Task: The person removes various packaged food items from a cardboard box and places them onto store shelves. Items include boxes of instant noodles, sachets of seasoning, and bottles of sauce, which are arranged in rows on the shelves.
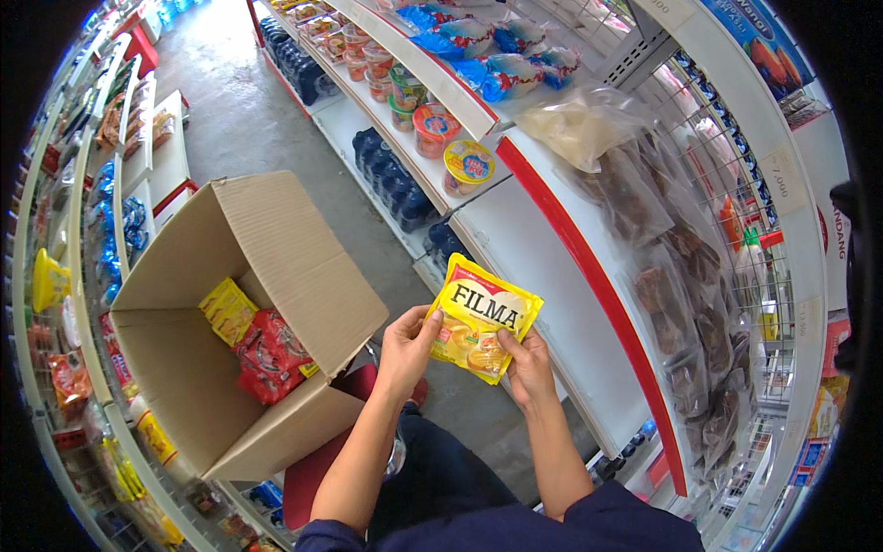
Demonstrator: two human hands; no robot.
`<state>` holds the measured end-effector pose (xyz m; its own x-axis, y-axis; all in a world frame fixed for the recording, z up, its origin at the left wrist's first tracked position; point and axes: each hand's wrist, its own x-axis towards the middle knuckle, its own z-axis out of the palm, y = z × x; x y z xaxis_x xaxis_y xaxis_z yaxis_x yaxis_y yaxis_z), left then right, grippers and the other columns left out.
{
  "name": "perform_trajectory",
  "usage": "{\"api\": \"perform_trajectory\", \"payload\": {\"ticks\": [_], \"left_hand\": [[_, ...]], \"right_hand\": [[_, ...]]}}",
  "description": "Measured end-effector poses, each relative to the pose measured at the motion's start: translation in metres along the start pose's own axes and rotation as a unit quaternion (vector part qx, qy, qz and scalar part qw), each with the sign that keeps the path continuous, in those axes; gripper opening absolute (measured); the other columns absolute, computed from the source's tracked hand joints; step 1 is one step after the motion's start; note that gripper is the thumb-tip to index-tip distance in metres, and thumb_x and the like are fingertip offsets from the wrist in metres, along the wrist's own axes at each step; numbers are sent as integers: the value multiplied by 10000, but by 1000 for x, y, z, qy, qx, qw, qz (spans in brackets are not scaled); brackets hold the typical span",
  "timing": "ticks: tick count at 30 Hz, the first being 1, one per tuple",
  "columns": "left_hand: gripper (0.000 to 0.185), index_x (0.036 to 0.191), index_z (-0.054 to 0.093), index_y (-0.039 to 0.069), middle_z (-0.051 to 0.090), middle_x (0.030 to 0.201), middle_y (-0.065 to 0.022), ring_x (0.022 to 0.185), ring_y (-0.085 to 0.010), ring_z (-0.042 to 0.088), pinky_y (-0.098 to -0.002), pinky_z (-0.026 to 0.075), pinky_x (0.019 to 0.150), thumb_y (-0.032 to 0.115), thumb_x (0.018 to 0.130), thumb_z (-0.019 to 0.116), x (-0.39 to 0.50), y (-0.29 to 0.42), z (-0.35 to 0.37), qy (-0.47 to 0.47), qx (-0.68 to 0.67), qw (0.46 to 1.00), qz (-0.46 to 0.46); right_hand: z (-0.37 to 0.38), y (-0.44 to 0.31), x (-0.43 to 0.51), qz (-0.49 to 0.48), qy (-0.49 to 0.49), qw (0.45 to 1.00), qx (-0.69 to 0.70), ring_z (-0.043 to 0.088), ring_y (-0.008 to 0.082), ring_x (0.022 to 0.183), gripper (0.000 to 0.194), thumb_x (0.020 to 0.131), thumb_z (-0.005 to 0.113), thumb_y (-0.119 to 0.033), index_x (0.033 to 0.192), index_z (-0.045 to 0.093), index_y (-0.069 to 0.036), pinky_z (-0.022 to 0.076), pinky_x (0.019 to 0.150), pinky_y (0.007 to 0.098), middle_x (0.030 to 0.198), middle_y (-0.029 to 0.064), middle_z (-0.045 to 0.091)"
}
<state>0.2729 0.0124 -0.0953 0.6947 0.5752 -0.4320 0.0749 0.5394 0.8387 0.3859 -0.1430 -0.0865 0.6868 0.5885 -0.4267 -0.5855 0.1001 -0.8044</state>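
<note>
Both hands hold yellow Filma margarine sachets (483,317), which look stacked; how many cannot be told. My left hand (407,345) grips their left edge with the thumb on top. At the lower right edge, my right hand (530,366) pinches them, thumb on the printed front. To the left of my hands stands an open cardboard box (290,241) with its flaps raised. Inside it lie yellow packets (229,310) and a red plastic package (272,355).
A white shelf (552,255) with a red edge strip runs along the right, below bagged dark brown goods (662,310). Instant noodle cups (468,165) line a shelf ahead. Stocked shelves (90,276) rise on the left. A red surface (314,476) lies under the box.
</note>
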Motion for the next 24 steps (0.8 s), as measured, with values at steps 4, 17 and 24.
{"api": "perform_trajectory", "payload": {"ticks": [4,17,24], "left_hand": [[284,1131,666,-12,701,947,-26,827,-81,636,-242,505,762,237,1016,593,16,-6,5,-3,-10,1000,-4],[418,1287,602,-23,697,1128,-65,897,-114,640,-241,477,746,20,871,587,30,-30,-6,-30,80,995,-54],[419,1304,590,-10,672,1166,-58,969,-125,581,-266,417,841,24,893,517,45,-46,-4,-20,65,995,-74]], "right_hand": [[-5,2,7,7,16,1000,2,653,177,1075,312,941,653,-59,1240,573,-16,535,939,334,1201,102,664],[-48,56,19,17,12,999,46,613,213,1174,490,901,647,13,1355,466,-34,515,1002,368,1285,118,605],[-63,74,31,-68,25,997,7,602,224,1190,531,916,653,-17,1394,426,-47,522,994,373,1311,122,576]]}}
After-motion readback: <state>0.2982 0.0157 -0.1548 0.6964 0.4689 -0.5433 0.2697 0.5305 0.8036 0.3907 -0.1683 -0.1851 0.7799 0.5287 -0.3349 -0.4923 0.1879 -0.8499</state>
